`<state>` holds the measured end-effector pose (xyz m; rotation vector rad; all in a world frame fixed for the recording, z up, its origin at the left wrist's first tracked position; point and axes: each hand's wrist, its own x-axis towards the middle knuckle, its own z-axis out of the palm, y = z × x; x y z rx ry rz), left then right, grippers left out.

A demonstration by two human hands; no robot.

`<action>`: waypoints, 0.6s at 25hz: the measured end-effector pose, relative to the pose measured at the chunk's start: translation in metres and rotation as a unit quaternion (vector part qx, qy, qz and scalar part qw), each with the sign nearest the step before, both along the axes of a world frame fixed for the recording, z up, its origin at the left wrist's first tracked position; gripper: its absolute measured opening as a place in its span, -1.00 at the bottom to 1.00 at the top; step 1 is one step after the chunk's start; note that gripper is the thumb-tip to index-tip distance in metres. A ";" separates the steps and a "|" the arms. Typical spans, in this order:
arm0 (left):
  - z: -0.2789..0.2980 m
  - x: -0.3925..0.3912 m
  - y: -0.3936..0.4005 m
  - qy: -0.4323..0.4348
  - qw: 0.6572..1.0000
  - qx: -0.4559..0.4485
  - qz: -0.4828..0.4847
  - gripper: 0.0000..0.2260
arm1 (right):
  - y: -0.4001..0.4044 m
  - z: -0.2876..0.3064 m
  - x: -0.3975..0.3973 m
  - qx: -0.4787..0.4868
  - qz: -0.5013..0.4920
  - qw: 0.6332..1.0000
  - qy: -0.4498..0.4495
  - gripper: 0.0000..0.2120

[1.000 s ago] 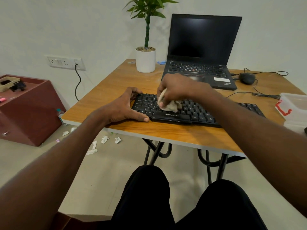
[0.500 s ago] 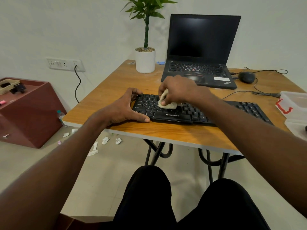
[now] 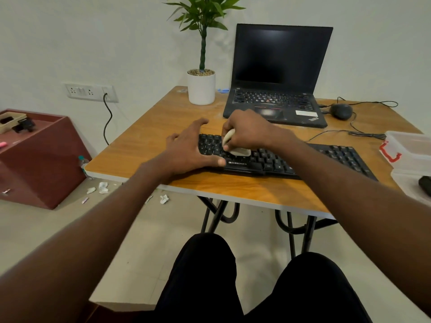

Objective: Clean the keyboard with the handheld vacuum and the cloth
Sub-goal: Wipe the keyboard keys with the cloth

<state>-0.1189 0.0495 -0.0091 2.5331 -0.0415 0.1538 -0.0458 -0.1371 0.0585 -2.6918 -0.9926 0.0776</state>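
Keyboard (image 3: pixel 275 157): lying on the bench (image 3: pixel 149 145), near its front edge. Cloth (image 3: pixel 234 145): your right hand (image 3: pixel 247 131) is gripping it bunched, pressing it onto the keys. Your left hand (image 3: pixel 189 150), at the cloth's 9 o'clock, is resting spread over the keyboard's left end, fingers relaxed
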 end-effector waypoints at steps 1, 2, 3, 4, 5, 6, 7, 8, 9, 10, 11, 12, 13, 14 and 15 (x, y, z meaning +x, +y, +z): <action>-0.002 0.001 -0.010 -0.027 0.999 0.039 -0.005 0.19 | 0.000 -0.003 0.002 0.022 0.007 1.000 0.019 -0.81; -0.004 0.001 -0.018 -0.043 0.997 0.057 -0.011 0.19 | -0.004 -0.004 0.003 0.040 0.009 0.998 0.049 -0.83; -0.006 0.001 -0.022 -0.051 0.997 0.062 -0.011 0.18 | -0.010 -0.002 0.004 0.042 0.009 0.996 0.077 -0.84; -0.009 0.002 -0.022 -0.057 0.996 0.061 -0.007 0.17 | -0.017 0.001 0.006 0.025 -0.002 0.995 0.094 -0.83; -0.011 0.002 -0.020 -0.060 0.996 0.059 -0.003 0.15 | -0.024 0.005 0.010 -0.007 -0.022 0.995 0.094 -0.80; -0.011 0.002 -0.019 -0.060 0.997 0.056 -0.002 0.14 | -0.028 0.009 0.014 -0.043 -0.045 0.995 0.081 -0.76; -0.011 0.002 -0.018 -0.061 0.997 0.052 -0.001 0.13 | -0.027 0.010 0.016 -0.068 -0.057 0.994 0.058 -0.72; -0.011 0.002 -0.018 -0.064 0.997 0.050 -0.001 0.13 | -0.024 0.009 0.015 -0.071 -0.053 0.995 0.035 -0.69; -0.011 0.002 -0.019 -0.067 0.997 0.049 -0.001 0.13 | -0.019 0.006 0.013 -0.054 -0.042 0.997 0.023 -0.70; -0.011 0.002 -0.020 -0.070 0.996 0.050 0.000 0.13 | -0.017 0.004 0.013 -0.033 -0.034 0.998 0.030 -0.72; -0.011 0.002 -0.020 -0.072 0.996 0.051 0.001 0.13 | -0.017 0.003 0.014 -0.017 -0.037 0.998 0.048 -0.75; -0.011 0.001 -0.020 -0.073 0.996 0.052 0.003 0.13 | -0.019 0.004 0.014 -0.016 -0.048 0.997 0.063 -0.76; -0.011 0.001 -0.019 -0.073 0.996 0.052 0.003 0.13 | -0.023 0.006 0.015 -0.035 -0.065 0.995 0.068 -0.74; -0.011 0.001 -0.019 -0.073 0.996 0.052 0.003 0.12 | -0.025 0.010 0.016 -0.064 -0.083 0.993 0.061 -0.70; -0.010 0.001 -0.019 -0.073 0.996 0.053 0.002 0.11 | -0.026 0.013 0.016 -0.083 -0.091 0.991 0.046 -0.65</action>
